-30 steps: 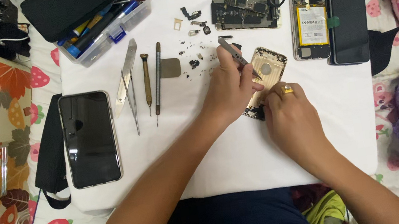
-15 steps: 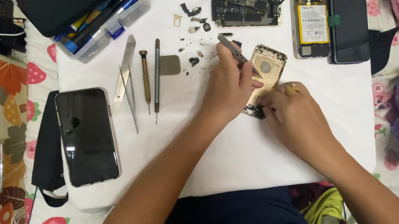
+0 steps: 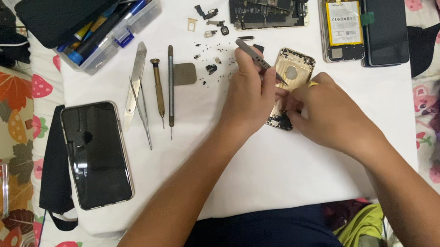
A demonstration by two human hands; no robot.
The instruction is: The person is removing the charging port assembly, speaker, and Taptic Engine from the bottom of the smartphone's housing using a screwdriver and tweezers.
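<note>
A gold phone housing (image 3: pixel 294 70) lies at the middle of a white work surface (image 3: pixel 274 173). My left hand (image 3: pixel 248 99) grips metal tweezers (image 3: pixel 258 61), their tips pointing down into the housing. My right hand (image 3: pixel 326 113) rests on the housing's lower right part and covers it; a ring shows on one finger. Both hands hide the housing's lower end.
A black phone (image 3: pixel 96 153) lies at the left. Spare tweezers (image 3: pixel 136 89) and two screwdrivers (image 3: pixel 164 88) sit beside it. A clear tool box (image 3: pixel 107 27) stands at the back left. A circuit board (image 3: pixel 269 8), small loose parts (image 3: pixel 211 64) and an opened phone with battery (image 3: pixel 362 15) lie behind.
My right hand has slid slightly left and up over the housing. My left hand with the tweezers stays in nearly the same place.
</note>
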